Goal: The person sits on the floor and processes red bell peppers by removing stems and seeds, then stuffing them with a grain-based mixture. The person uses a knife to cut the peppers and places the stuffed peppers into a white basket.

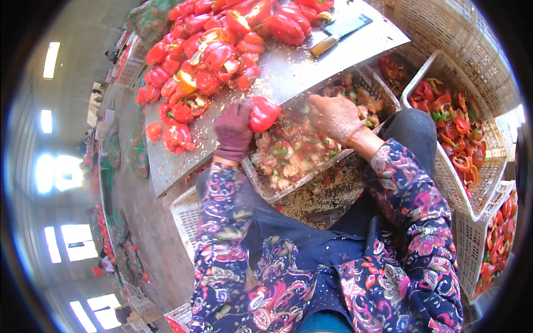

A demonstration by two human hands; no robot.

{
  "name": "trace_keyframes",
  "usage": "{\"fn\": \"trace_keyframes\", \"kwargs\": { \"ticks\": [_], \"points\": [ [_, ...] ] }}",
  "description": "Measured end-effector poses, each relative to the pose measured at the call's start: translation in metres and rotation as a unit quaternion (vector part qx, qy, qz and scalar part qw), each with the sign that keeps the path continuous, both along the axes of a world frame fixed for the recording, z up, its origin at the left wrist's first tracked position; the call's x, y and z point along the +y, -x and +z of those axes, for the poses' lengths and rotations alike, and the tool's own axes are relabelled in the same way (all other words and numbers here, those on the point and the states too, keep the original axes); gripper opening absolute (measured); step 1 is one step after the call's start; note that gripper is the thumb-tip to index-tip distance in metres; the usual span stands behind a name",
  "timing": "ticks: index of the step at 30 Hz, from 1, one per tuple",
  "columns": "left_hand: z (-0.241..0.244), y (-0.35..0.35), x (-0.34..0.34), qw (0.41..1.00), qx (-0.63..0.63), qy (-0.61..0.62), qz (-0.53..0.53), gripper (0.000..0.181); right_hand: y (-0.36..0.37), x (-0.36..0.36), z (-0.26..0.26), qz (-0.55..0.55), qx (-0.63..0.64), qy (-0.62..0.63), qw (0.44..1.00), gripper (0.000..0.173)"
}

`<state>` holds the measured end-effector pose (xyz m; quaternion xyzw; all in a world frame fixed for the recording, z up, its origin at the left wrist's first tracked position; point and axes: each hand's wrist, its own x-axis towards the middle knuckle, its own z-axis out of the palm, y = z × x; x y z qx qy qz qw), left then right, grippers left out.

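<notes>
My left hand (234, 127), in a dark red glove, holds a red bell pepper (264, 114) at the near edge of the metal table (287, 68). My bare right hand (336, 118) is to its right, over a crate (310, 179) of pepper cores and seeds, fingers curled and pointing left. Blur hides its fingertips, so I cannot tell whether they hold anything. A large heap of red peppers (216, 54) covers the table's left and far parts. A cleaver (343, 31) with a wooden handle lies on the table, farther off to the right.
At the right stands a plastic crate (420, 70) of cut red peppers, with another filled crate (468, 249) below it. Tall stacked crates (441, 33) rise behind. A white crate (185, 216) is by my left leg. Seeds litter the floor between my legs. Net sacks (137, 145) lie farther left.
</notes>
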<state>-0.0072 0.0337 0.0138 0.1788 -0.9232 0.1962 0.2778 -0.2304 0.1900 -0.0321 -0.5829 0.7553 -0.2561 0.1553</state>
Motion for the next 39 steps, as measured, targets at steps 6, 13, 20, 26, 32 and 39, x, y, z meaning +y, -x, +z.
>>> {"fn": "trace_keyframes", "kwargs": {
  "ticks": [6,13,20,26,32,39],
  "points": [
    [0.069,-0.19,0.03,0.962,-0.001,0.151,0.227,0.052,-0.009,0.019,0.021,0.026,0.03,-0.003,0.999,0.032],
    [0.071,-0.275,0.005,0.862,-0.029,-0.291,0.414,0.069,-0.028,0.019,0.018,0.152,0.025,-0.015,0.988,0.026],
    [0.001,-0.302,-0.171,0.838,0.291,-0.36,0.29,0.063,-0.049,0.013,0.032,0.189,0.007,-0.037,0.981,0.032],
    [-0.038,-0.258,-0.159,0.702,0.471,-0.369,0.386,0.048,-0.049,0.011,0.036,0.178,-0.003,-0.056,0.982,0.041],
    [0.012,-0.203,-0.107,0.739,0.575,-0.322,0.138,0.045,-0.058,0.0,0.035,0.115,-0.152,-0.001,0.982,0.043],
    [0.033,-0.004,0.02,0.723,0.549,-0.418,0.038,0.061,-0.068,-0.017,0.038,0.05,-0.649,0.018,0.759,0.066]
  ]
}}
